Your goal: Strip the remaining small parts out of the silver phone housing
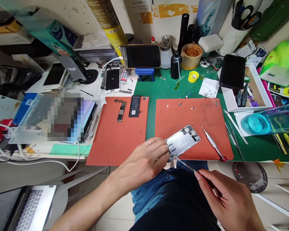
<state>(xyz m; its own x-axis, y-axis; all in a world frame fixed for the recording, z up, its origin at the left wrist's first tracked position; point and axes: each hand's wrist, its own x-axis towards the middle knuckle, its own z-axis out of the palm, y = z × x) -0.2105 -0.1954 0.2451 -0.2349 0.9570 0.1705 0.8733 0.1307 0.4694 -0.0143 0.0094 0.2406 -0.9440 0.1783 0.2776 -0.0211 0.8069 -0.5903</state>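
My left hand [150, 157] is closed on the lower left end of an open phone housing [181, 144], which lies tilted at the front edge of the right orange mat. Its bare metal inside faces up, with small parts at the far end. In my right hand [227, 195] is a slim metal pry tool [189, 166], pinched between thumb and fingers. The tool's thin tip reaches the housing's near end, close to my left fingertips; whether it touches is unclear. A precision screwdriver [213, 142] lies to the right of the housing.
On the left orange mat [118, 141] lie a logic board [121, 110] and a phone battery [135, 106]. Tweezers [234, 139] and a craft knife [236, 127] lie right of the right mat [173, 112]. A phone [142, 56] stands on a blue holder behind; small screws and parts are scattered about.
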